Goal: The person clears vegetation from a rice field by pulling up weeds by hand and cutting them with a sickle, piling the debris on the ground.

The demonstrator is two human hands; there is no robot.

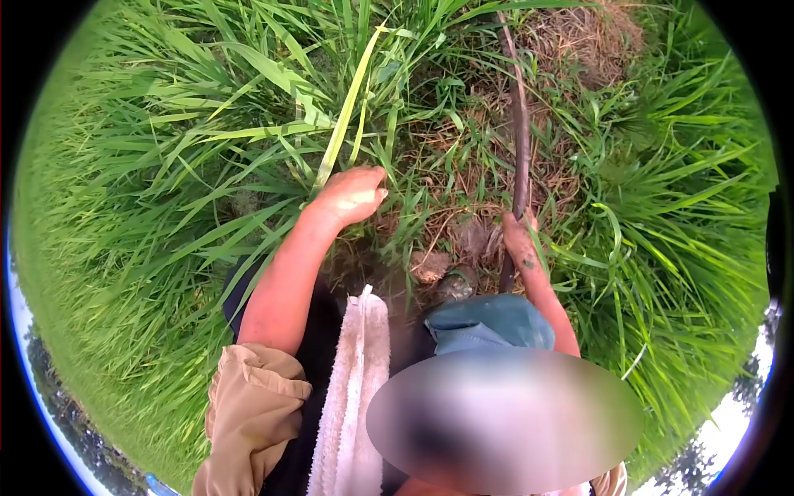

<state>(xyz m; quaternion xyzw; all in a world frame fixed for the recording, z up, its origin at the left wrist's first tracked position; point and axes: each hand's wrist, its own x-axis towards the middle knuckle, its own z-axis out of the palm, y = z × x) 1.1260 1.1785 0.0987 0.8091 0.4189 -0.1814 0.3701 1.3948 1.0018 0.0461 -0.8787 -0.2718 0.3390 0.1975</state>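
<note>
My left hand is closed, its knuckles up, just above the weedy ground. A long yellowish-green grass blade passes right beside its back. Whatever its curled fingers may hold is hidden beneath them. On the right, my right hand is wrapped round a long, slightly curved brown wooden stick. The stick runs from the top of the view down past my hand toward the teal cloth over my knee, and its far end is lost among grass. There is a dark smudge on my right wrist.
Tall green grass stands thick on the left, with more grass on the right. Dry straw lies heaped at the top. A clod of earth sits near my feet. A whitish towel hangs down in front of me.
</note>
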